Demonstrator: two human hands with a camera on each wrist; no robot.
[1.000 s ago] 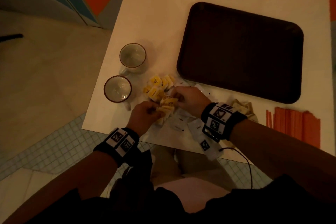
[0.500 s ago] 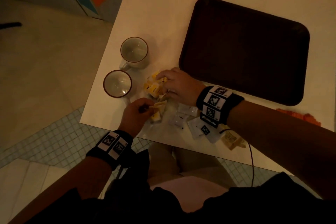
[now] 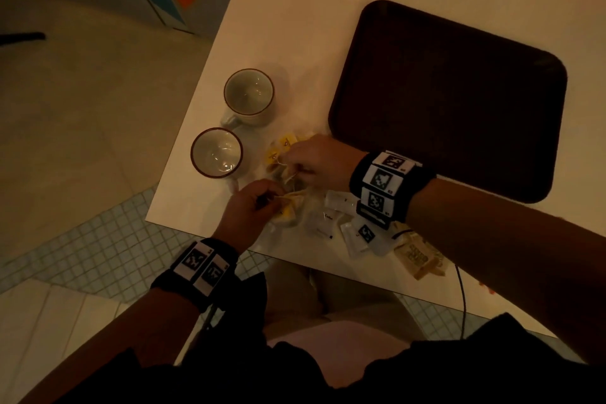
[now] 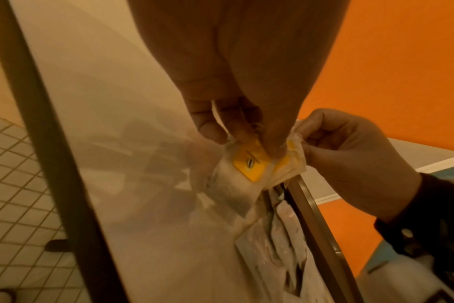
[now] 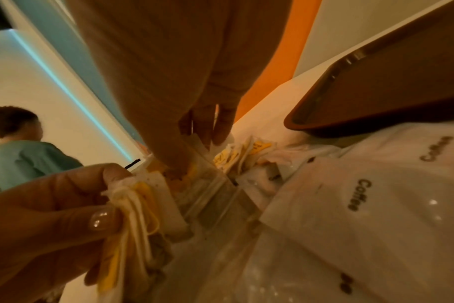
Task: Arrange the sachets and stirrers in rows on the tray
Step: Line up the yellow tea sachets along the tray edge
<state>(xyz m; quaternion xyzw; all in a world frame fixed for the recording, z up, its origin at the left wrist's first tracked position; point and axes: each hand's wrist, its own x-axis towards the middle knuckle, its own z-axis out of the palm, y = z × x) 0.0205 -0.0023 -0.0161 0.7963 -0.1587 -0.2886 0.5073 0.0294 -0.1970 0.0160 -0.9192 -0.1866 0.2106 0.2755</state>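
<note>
The dark brown tray [image 3: 449,98] lies bare at the back right of the white table [image 3: 295,26]. Tea bag sachets with yellow tags [image 3: 278,154] are heaped left of the tray's near corner. My left hand [image 3: 275,198] pinches a small bundle of these tea bags [image 4: 249,164] at its top edge. My right hand [image 3: 288,164] reaches into the heap, fingers curled onto a tea bag [image 5: 202,164] beside the bundle. White coffee sachets [image 3: 328,216] lie under my right wrist. The stirrers are hidden behind my right forearm.
Two empty cups [image 3: 248,92] [image 3: 216,151] stand left of the heap, near the table's left edge. Brown sachets [image 3: 419,259] lie at the front edge under my right arm. A cable [image 3: 462,298] hangs off the table. A person [image 5: 16,147] stands in the background.
My right hand has moved away from me and leftward, from beside the left hand into the yellow-tagged heap. My left hand still holds its bundle in about the same place.
</note>
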